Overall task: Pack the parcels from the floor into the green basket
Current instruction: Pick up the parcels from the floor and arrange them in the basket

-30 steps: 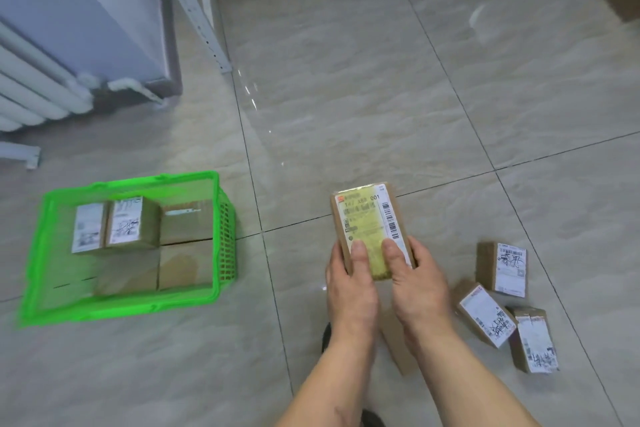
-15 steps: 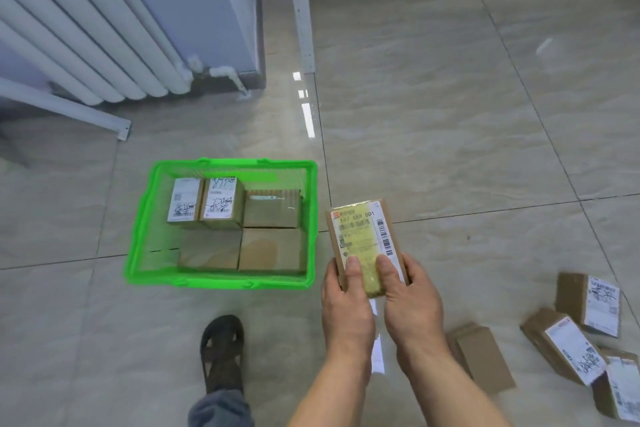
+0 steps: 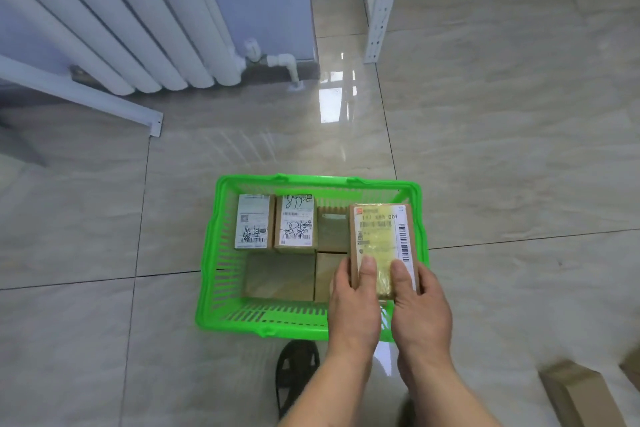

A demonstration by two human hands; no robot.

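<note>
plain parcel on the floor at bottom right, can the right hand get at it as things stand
Probably not yet. The right hand shares a grip with the left hand on the labelled parcel over the green basket. The plain parcel itself lies uncovered on the floor.

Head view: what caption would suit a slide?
Both hands hold a parcel above the green basket, beside four packed boxes.

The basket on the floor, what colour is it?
Bright green: the basket has slatted plastic walls, clearest in the head view.
</note>
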